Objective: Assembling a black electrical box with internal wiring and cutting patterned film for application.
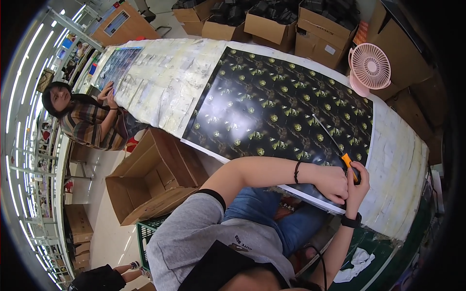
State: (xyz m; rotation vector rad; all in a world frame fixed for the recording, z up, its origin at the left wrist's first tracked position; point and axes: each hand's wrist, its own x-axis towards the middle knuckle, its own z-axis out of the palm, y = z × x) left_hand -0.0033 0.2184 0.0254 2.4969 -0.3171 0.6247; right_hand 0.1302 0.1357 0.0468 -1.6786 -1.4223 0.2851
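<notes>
My right hand (pixel 358 186), with a black band at its wrist, is closed around the handle of a screwdriver (pixel 346 160). The handle is orange and black; its long thin shaft points away to the far left, over the sheet. Right beside it, my left hand (pixel 331 183) is curled closed near the sheet's front edge, against my right hand. Whatever its fingers may hold is hidden. Under both hands lies a large glossy black sheet (pixel 272 106) with a repeated yellow-green pattern and a white border.
The long table (pixel 170 72) has a whitish, patched cover. A pink fan (pixel 370 68) stands at its far right. Open cardboard boxes (pixel 269 26) of black items line the back. An empty box (pixel 150 179) sits at left. A co-worker (pixel 92 116) is at the table's left end, by another printed sheet (pixel 119 65).
</notes>
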